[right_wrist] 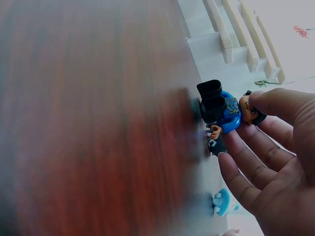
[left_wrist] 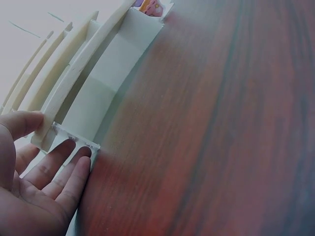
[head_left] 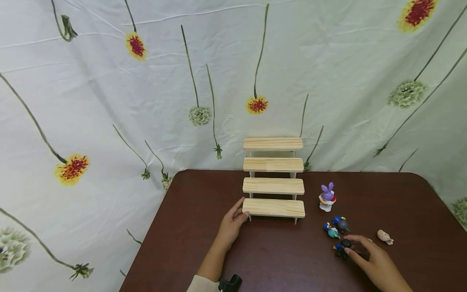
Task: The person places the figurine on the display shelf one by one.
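A tiered wooden display stand [head_left: 273, 185] with pale steps and white supports stands at the table's back edge. My left hand [head_left: 230, 228] holds the left end of its lowest step, thumb and fingers about the plank end [left_wrist: 45, 132]. At the right, my right hand [head_left: 377, 259] pinches a small toy figure [right_wrist: 229, 112] with black hair, a blue top and black legs, thumb at its head. Two other small figures with blue on them, one grey-bodied [head_left: 343, 225] and one light blue [head_left: 333, 232], lie just beyond that hand.
A purple rabbit-eared figure [head_left: 327, 197] stands right of the stand. Right of my right hand lies a small beige figure [head_left: 384, 237]. The dark brown table [head_left: 182, 243] meets a flower-printed white cloth [head_left: 164, 81] behind.
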A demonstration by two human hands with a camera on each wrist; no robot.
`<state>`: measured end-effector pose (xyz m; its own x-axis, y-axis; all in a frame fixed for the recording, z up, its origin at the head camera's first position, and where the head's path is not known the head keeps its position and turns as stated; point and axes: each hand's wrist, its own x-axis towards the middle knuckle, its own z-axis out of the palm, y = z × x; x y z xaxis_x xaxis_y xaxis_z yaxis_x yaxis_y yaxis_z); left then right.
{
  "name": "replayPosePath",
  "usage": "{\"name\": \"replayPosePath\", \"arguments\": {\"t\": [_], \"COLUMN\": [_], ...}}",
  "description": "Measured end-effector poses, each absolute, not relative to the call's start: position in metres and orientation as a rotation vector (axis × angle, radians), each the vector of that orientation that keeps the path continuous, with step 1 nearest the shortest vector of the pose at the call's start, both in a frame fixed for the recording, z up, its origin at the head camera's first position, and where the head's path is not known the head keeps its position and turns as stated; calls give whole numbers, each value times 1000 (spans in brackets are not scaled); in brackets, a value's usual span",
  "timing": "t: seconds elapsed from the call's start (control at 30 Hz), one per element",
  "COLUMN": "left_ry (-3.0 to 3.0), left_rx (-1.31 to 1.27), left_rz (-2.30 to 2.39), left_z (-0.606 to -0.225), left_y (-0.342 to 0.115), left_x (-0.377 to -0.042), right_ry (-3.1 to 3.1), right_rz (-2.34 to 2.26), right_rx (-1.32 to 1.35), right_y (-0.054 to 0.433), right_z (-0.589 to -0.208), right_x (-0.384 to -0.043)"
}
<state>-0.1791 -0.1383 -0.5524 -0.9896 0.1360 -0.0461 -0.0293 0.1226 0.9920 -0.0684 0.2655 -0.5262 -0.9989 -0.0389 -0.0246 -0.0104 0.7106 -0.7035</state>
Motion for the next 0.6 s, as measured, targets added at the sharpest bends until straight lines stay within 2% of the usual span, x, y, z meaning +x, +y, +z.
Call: {"name": "replayPosePath", "arguments": {"t": [0.6], "left_ry": [2232], "left_rx": [88], "left_rz": [1997], "left_z": [-553], "left_y": [-139], "left_x": [-180], "right_ry": [3069], "right_rz": [-1186], "right_rx": [-168], "right_y": [255], "right_z": [-519], "right_x": [-76]}}
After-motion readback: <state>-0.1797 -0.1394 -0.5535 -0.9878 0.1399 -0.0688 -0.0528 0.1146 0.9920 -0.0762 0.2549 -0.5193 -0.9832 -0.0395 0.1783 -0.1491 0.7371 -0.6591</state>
